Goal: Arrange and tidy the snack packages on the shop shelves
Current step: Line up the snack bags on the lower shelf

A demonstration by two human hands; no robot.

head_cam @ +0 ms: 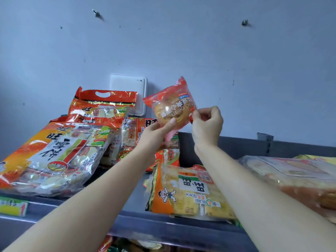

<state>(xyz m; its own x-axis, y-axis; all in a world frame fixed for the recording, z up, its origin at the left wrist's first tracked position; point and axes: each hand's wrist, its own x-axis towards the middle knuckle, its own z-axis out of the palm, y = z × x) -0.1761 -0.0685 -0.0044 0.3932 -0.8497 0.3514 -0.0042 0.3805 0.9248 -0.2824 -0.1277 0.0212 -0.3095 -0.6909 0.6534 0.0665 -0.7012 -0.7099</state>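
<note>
Holding red-bean pastry packet (pixel 172 104) above the shelf (pixel 163 222) | left hand (pixel 156 131) grips lower edge | right hand (pixel 207 124) pinches right edge | rice-cracker bags (pixel 54 151) below

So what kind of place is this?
Likely a small shop: a grey shelf piled with snack bags, a price tag on its edge, left hand and right hand holding a packet.
</note>
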